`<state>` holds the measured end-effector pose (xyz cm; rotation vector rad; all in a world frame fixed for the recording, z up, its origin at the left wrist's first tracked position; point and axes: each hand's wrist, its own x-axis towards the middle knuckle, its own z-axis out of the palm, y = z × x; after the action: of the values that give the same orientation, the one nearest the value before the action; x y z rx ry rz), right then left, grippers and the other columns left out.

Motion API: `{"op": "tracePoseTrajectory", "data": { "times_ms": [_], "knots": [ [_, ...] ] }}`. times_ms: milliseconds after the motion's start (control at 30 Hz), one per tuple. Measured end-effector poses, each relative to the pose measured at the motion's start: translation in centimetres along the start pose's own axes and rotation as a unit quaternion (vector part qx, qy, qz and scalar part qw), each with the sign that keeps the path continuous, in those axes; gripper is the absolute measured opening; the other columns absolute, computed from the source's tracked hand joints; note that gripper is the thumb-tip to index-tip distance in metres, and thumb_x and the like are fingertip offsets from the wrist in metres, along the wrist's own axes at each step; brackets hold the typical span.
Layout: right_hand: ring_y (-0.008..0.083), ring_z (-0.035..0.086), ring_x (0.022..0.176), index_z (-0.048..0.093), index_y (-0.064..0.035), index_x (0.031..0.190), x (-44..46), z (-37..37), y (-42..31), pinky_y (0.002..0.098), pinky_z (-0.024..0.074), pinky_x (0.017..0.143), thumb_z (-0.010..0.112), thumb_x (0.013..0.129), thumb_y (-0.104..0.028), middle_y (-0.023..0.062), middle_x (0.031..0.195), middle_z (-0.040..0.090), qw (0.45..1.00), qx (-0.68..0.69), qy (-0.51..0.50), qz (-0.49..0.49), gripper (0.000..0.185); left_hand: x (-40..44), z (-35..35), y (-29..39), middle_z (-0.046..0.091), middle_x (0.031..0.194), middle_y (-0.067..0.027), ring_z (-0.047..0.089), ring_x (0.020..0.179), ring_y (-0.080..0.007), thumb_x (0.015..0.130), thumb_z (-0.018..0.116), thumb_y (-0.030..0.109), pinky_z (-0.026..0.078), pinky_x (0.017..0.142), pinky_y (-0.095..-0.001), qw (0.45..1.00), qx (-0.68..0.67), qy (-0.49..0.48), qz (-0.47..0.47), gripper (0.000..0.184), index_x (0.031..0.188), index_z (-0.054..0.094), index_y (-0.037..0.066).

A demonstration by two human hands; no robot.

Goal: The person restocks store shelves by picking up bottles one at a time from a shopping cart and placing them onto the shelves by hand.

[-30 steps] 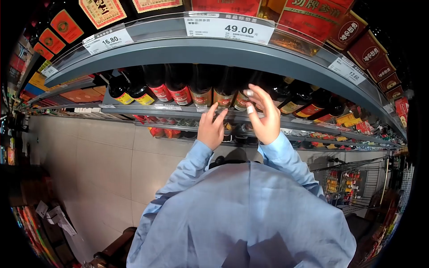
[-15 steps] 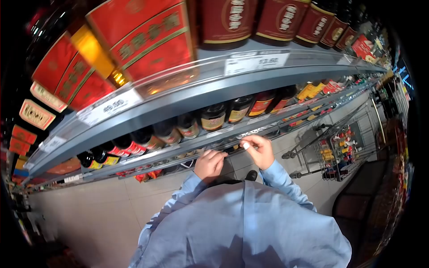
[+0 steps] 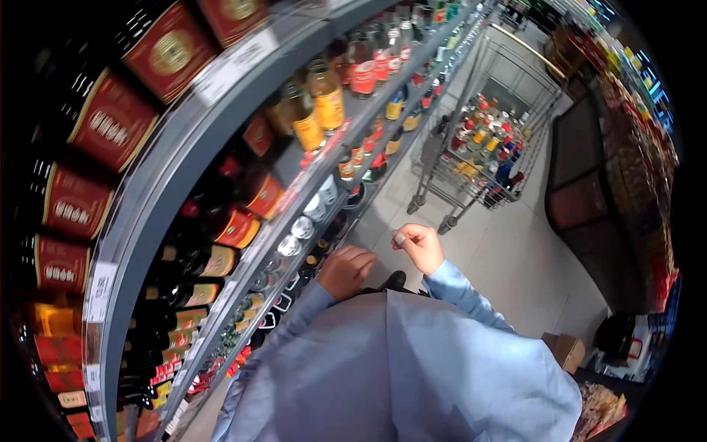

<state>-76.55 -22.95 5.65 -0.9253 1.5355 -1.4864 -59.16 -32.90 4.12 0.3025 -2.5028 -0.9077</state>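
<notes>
My left hand is in front of my body with its fingers curled together, and nothing shows in it. To its right, my right hand has its thumb and fingers drawn together, also with nothing visible between them. The hands are apart and touch no goods. Left of them, the lower shelves hold dark bottles with red and yellow labels, and clear bottles with orange-yellow labels. Beyond my hands stands a wire shopping cart with many small bottles inside.
The upper shelf curves along the left, bearing dark red labelled bottles and white price tags. Pale floor tiles lie between the shelves and a dark panelled stand on the right. A cardboard box is at lower right.
The view has swung right, from facing the shelf to looking along the aisle toward the cart. My hands have come away from the bottles and drawn in, their fingers now curled.
</notes>
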Motion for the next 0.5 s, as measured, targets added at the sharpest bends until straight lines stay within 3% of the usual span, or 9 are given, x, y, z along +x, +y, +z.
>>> {"op": "tracePoseTrajectory", "data": {
  "times_ms": [100,200,367,500],
  "knots": [
    [0.0094,0.058,0.064,0.060,0.0020,0.073,0.5,-6.1,-0.9,0.0225,0.0472,0.060,0.057,0.084,-0.009,0.0046,0.067,0.061,0.998,-0.065,0.024,0.011,0.016,5.4,3.6,0.8,0.060,0.086,-0.0101,0.055,0.079,-0.0278,0.078,0.055,0.012,0.044,0.071,-0.0369,0.999,-0.010,-0.048,0.017,0.016,0.092,0.060,0.004],
    [0.0050,0.054,0.059,0.062,0.0006,0.077,0.8,-11.6,0.3,0.0192,0.0420,0.053,0.058,0.082,-0.009,0.0033,0.065,0.061,0.996,-0.065,0.068,-0.012,0.012,10.9,6.5,2.1,0.060,0.088,-0.0100,0.055,0.082,-0.0280,0.080,0.053,0.012,0.043,0.074,-0.0362,0.995,-0.036,-0.085,0.032,0.018,0.095,0.060,0.005],
    [0.0093,0.058,0.067,0.060,0.0040,0.086,0.7,-18.1,1.8,0.0223,0.0476,0.062,0.054,0.083,-0.004,0.0044,0.072,0.062,0.990,0.061,0.123,0.009,0.010,18.2,10.9,2.6,0.059,0.090,-0.0101,0.053,0.085,-0.0286,0.079,0.054,0.010,0.041,0.077,-0.0367,0.988,-0.085,-0.088,0.094,0.018,0.095,0.059,0.005],
    [0.0080,0.057,0.067,0.060,0.0026,0.082,2.1,-21.2,2.8,0.0214,0.0461,0.062,0.055,0.085,-0.007,0.0033,0.071,0.061,0.983,0.059,0.171,0.037,0.011,22.2,13.0,0.8,0.059,0.092,-0.0114,0.053,0.091,-0.0297,0.078,0.055,0.008,0.041,0.082,-0.0368,0.983,-0.118,-0.108,0.086,0.018,0.095,0.059,0.004]
  ]
}}
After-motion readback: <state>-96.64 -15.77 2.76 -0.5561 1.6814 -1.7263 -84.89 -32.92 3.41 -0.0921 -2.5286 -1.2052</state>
